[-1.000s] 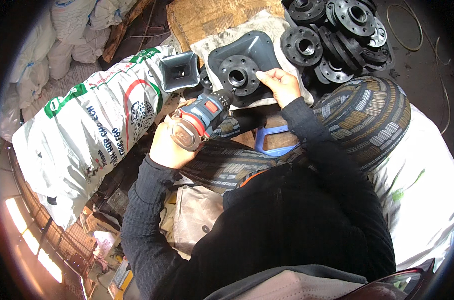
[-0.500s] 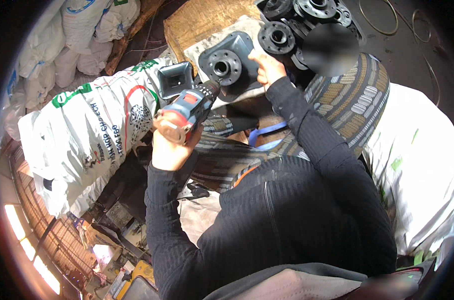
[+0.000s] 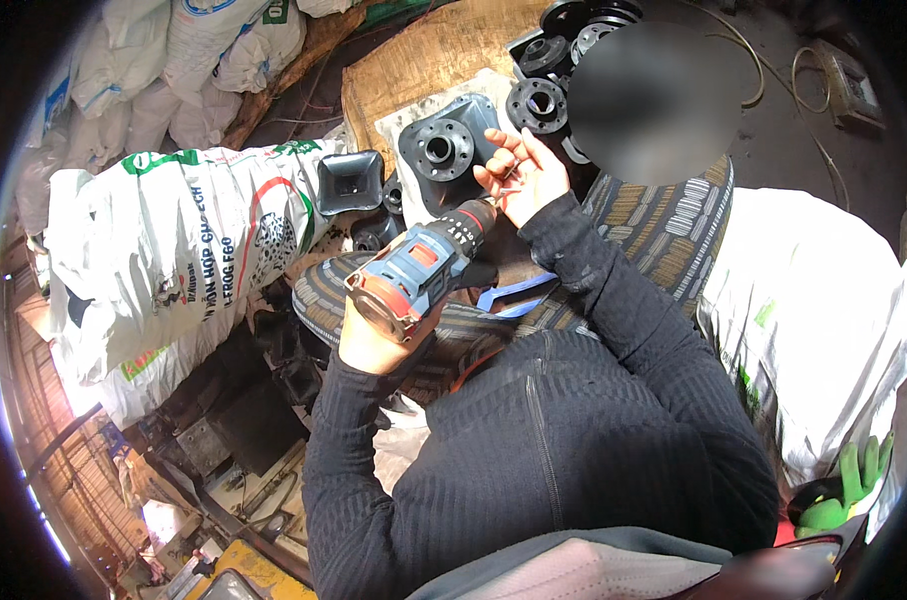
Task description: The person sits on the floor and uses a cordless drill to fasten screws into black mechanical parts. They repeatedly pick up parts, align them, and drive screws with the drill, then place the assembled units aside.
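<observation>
The left hand (image 3: 374, 340), just left of the frame's centre, is clenched around the grip of a blue and red cordless drill (image 3: 414, 272), whose black chuck points up and right toward the right hand (image 3: 522, 175). That right hand sits in the upper middle of the frame, fingers curled at the chuck's tip; it seems to pinch a small bit or fastener there, though the piece is too small to tell. Just above and left of it lies a dark grey metal flange plate with a round central hub (image 3: 446, 150), resting on a pale sheet over brown cardboard (image 3: 414, 60). A smaller square black funnel-shaped part (image 3: 350, 180) sits to its left, against a large white printed sack (image 3: 174, 260). More round black flanges (image 3: 544, 100) are stacked at the upper centre.

To do this step well, I judge the drill should be kept steady and off the trigger while the fingers work at the chuck, the small piece seated straight along the chuck's axis, and the fingers drawn clear before the tool turns.
</observation>
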The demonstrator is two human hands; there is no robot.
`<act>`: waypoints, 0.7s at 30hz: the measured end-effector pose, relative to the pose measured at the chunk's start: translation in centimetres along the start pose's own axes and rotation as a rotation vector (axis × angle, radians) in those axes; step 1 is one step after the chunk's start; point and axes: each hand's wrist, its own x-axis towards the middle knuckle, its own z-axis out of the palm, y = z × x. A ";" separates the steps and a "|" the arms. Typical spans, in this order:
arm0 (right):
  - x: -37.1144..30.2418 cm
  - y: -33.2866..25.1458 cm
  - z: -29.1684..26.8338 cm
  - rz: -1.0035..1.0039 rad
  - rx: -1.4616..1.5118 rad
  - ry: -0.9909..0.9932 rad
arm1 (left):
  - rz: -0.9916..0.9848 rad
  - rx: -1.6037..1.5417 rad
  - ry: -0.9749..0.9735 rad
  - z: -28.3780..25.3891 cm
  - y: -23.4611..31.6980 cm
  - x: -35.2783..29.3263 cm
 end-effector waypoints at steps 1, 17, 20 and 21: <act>-0.1 0.2 0.2 -0.030 -0.043 0.060 | 0.033 0.025 0.015 -0.2 0.0 -0.1; -0.6 1.4 -0.7 0.219 -0.301 -0.045 | -0.153 -0.095 0.118 -2.3 -2.2 -2.2; -0.7 1.4 -0.8 0.257 -0.320 -0.054 | -0.264 -0.206 0.065 -2.6 -2.2 -2.1; -0.6 1.3 -0.8 0.266 -0.321 -0.062 | -0.262 -0.210 0.052 -2.5 -2.7 -2.3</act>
